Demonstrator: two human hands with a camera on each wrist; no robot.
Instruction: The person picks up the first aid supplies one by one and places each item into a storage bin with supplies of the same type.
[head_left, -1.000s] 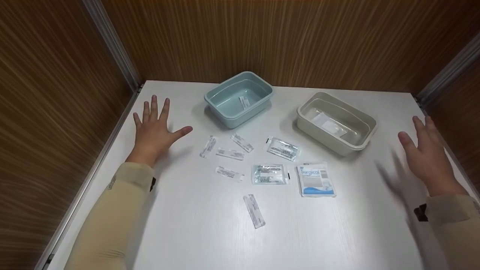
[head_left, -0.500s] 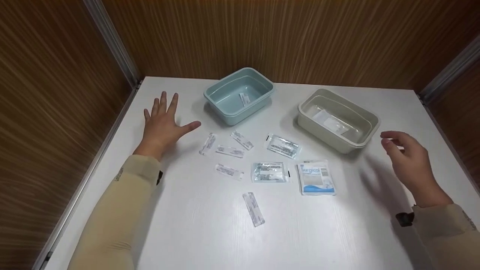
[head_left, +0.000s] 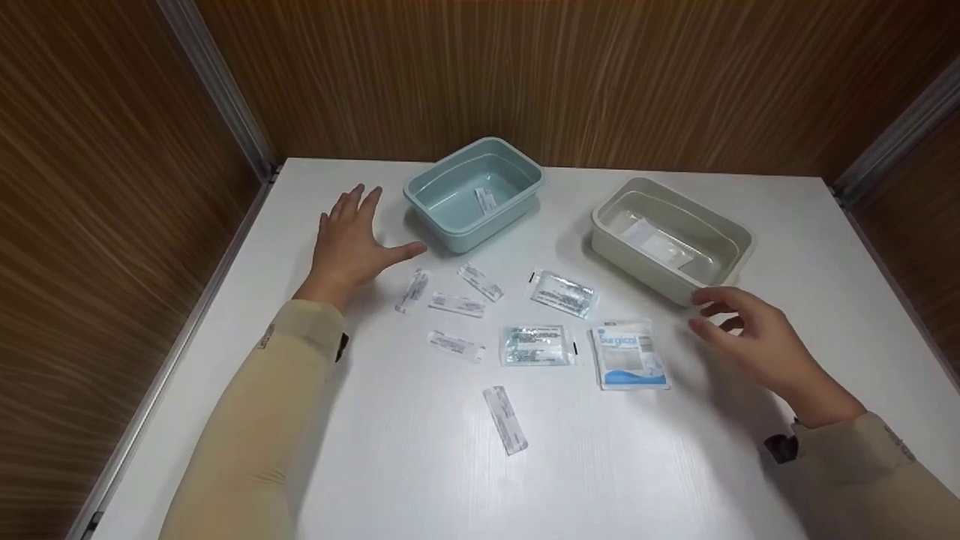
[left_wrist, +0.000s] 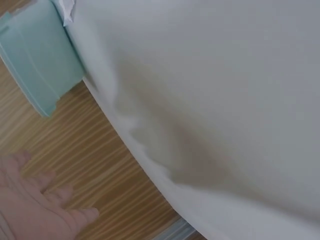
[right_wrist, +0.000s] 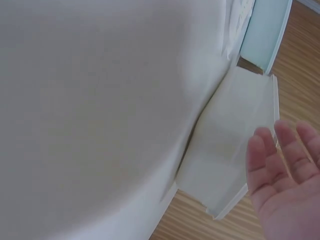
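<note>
My left hand, fingers spread, hovers left of the blue-green bin and holds nothing. Its thumb points toward several narrow paper sachets. Loosely bent and with nothing in its grasp, my right hand hangs near the front corner of the beige bin. To its left lies a flat white-and-blue packet marked "Surgical". Two clear packets with dark print, one nearer and one farther, lie flat left of it. Whether the right fingertips touch the beige bin is unclear.
Inside the blue-green bin rests one small sachet; the beige bin contains a white packet. Another sachet lies closer to the front of the white table. Wood-grain panels rise at the back and both sides.
My right hand has swung left and inward, its fingers bending from nearly straight. My left hand has drifted right, toward the blue-green bin. Packets and bins stay where they were.
</note>
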